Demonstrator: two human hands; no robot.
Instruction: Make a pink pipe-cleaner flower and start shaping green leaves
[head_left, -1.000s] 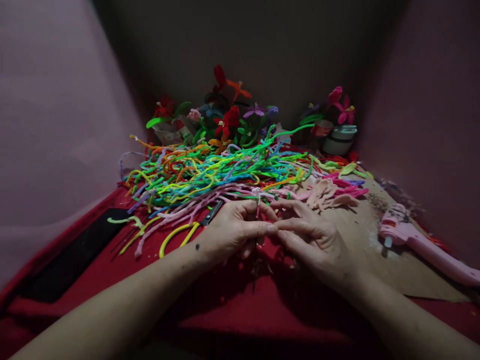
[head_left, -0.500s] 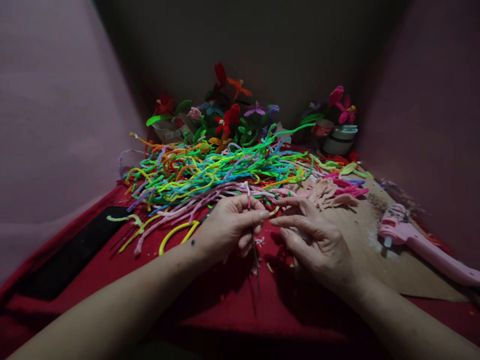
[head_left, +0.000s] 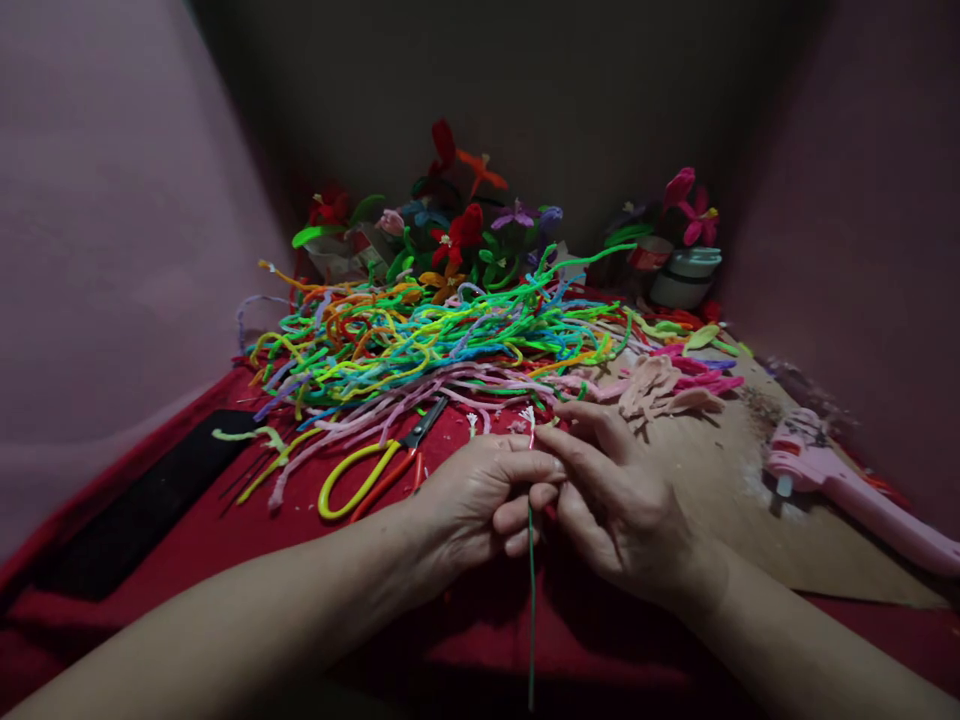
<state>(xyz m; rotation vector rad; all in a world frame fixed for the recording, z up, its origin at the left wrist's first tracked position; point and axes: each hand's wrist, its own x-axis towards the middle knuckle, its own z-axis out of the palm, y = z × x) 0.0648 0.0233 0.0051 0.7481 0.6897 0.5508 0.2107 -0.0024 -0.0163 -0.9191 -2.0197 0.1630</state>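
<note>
My left hand (head_left: pixel 487 495) is closed, thumb and fingers pinching a thin green wire stem (head_left: pixel 532 610) that hangs straight down below it. The stem's top carries a small white frayed tip (head_left: pixel 528 414) with a bit of pink just under it. My right hand (head_left: pixel 626 495) meets the left at the fingertips, its index finger against the upper stem; its exact grip is partly hidden. Behind my left wrist lie scissors (head_left: pixel 360 480) with yellow and red handles. A similar small white tip (head_left: pixel 472 421) shows just beyond my left hand.
A tangled pile of coloured pipe cleaners (head_left: pixel 420 340) spreads ahead, with fuzzy flowers (head_left: pixel 457 235) behind. At right, a pink glue gun (head_left: pixel 840 480) rests on a brown board (head_left: pixel 697 500) near beige petals (head_left: pixel 652 390). A black flat piece (head_left: pixel 142 510) lies left on the red cloth (head_left: pixel 285 560).
The stem and my left hand have moved right and nearer to me, and the stem's white tip now shows upright. My right fingers have come together with the left at the stem.
</note>
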